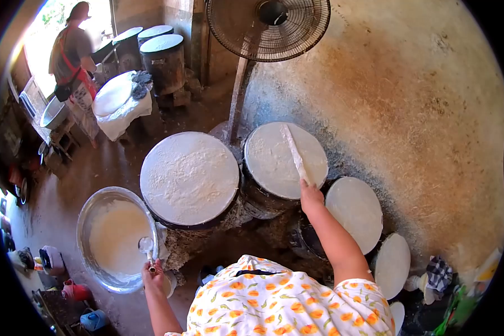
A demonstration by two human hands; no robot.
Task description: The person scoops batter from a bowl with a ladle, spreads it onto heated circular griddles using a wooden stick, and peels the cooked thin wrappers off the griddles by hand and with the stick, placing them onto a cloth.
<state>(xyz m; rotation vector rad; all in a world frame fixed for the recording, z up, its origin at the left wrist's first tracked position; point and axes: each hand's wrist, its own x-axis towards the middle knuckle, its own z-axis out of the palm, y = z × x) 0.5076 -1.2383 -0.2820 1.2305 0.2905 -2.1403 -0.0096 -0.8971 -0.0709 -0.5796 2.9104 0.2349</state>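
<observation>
In my right hand (pixel 311 197) is one end of a long, flat, white-coated wooden stick (pixel 293 152). The stick reaches across the pale round top (pixel 266 154) of a dark drum; whether it presses on the surface I cannot tell. My left hand (pixel 153 275) grips the handle of a metal ladle (pixel 146 245) at the near right rim of a wide metal basin (pixel 84 246). Creamy white liquid (pixel 115 235) fills much of the basin, and the ladle's bowl is over its right side. Between basin and stick stands a larger round top (pixel 189 178) with a bumpy white surface.
More pale round tops (pixel 354 215) curve along my right side. A fan (pixel 269 28) on a wooden post stands ahead. At the far left, a person (pixel 73 61) in a red apron stands beside a cloth-covered round stand (pixel 117 103) and several drums (pixel 162 61).
</observation>
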